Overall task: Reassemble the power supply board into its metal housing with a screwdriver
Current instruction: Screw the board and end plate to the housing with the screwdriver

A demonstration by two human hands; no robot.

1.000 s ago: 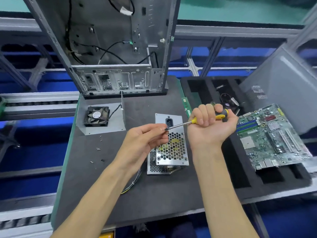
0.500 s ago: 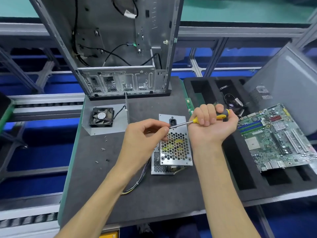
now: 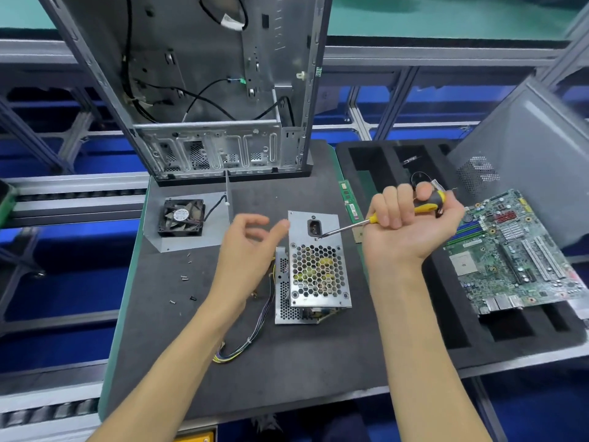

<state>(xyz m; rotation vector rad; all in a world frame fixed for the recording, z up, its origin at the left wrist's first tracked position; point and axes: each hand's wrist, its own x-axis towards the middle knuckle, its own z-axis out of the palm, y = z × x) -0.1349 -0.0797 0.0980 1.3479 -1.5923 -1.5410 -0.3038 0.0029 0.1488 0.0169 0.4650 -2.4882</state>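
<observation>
The power supply housing (image 3: 315,272), a silver metal box with a honeycomb grille, stands on the dark mat (image 3: 318,362) with the board's parts showing through the holes. A bundle of coloured wires (image 3: 251,336) trails from its left side. My right hand (image 3: 404,231) grips a yellow and black screwdriver (image 3: 424,204), whose tip sits just below the black power socket (image 3: 314,226) on the housing's top panel. My left hand (image 3: 248,247) hovers left of the housing, fingers loosely spread and holding nothing.
An open computer case (image 3: 216,90) stands at the back. A black fan on a metal plate (image 3: 181,218) and several loose screws (image 3: 183,277) lie at left. A motherboard (image 3: 516,253) rests on a black foam tray (image 3: 446,314); a grey side panel (image 3: 526,148) leans behind.
My left hand has let go of the screwdriver tip and drawn back to the left, opening. The screwdriver tip has come down onto the housing near the socket.
</observation>
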